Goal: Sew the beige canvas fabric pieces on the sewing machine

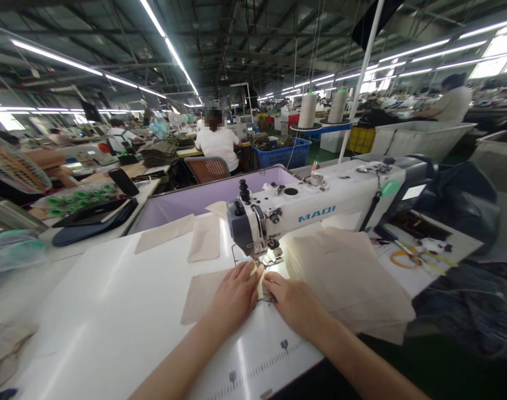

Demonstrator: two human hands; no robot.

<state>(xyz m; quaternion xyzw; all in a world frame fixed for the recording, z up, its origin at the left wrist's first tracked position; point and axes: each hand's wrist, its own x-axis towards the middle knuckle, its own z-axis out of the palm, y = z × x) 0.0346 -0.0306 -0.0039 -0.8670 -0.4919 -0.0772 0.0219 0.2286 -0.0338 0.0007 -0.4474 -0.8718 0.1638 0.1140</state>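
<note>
Both hands' flat grip on beige fabric piece [203,291] beneath MAQI-lettered sewing machine [315,208].

Ceiling: dark, with exposed beams and pipes; long fluorescent strips [170,47] run away into the hall.
Windows: bright panes [497,58] at the far right.
Floor: dark green, visible at lower right.
Furniture: a white worktop [95,300] in front; rows of further sewing stations behind; a blue crate [284,153]; a mesh-backed chair [207,168].
People: a seated person in white [217,145], back turned; others farther off.
Thread: two large cones [322,108] on a stand.
</note>
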